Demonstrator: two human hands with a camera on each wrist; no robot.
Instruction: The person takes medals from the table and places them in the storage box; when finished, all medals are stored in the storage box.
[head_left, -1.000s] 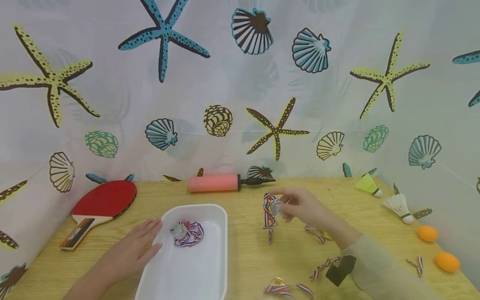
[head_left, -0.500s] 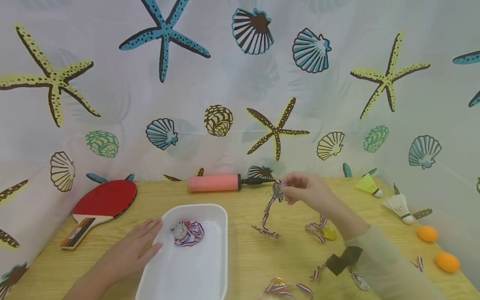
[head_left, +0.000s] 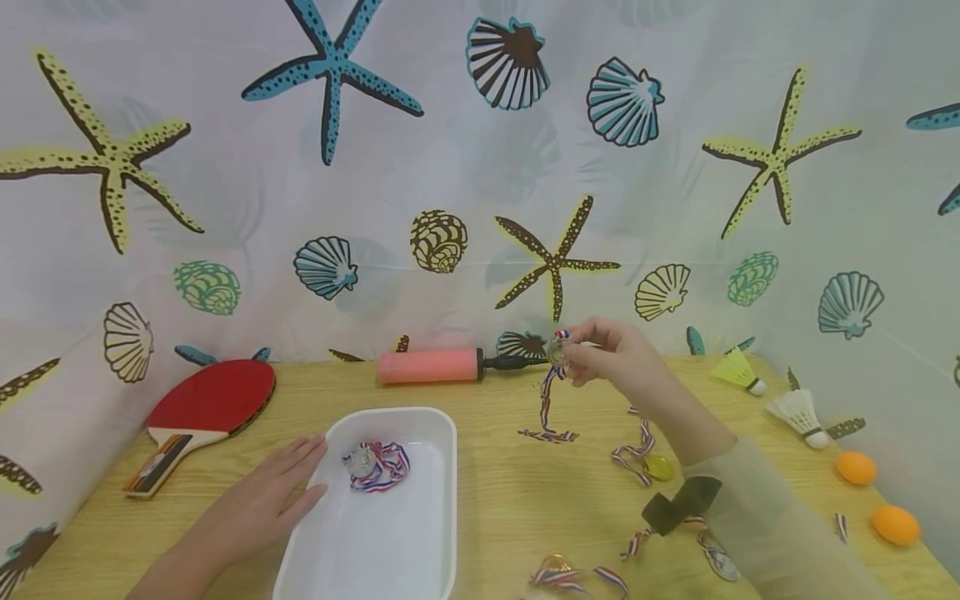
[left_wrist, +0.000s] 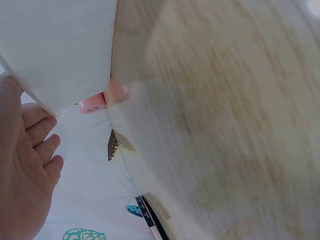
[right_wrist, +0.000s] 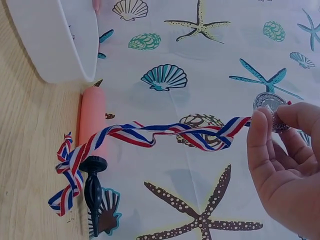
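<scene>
In the head view my left hand (head_left: 258, 500) lies at the left rim of the white tray (head_left: 453, 500), fingers extended and fingertips at its edge. Inside the tray is a silver medal (head_left: 362, 461) on a bundled red, white and blue ribbon. My right hand (head_left: 622, 362) pinches another silver medal (right_wrist: 265, 101) between thumb and fingers, raised above the back of the table. Its striped ribbon (right_wrist: 145, 134) hangs down, the lower end reaching the wooden tabletop.
More medals lie right: a gold medal (head_left: 659, 467), a silver medal (head_left: 722, 563) beside the sleeve, and a gold medal (head_left: 556, 564) in front. A pink pump (head_left: 429, 367) lies behind. A red paddle (head_left: 213, 400) sits left; shuttlecocks (head_left: 797, 417) and orange balls (head_left: 896, 525) line the right edge.
My right hand has lifted its medal up and slightly right; the ribbon, bunched near the medal before, now hangs stretched out. The left hand stays at the tray.
</scene>
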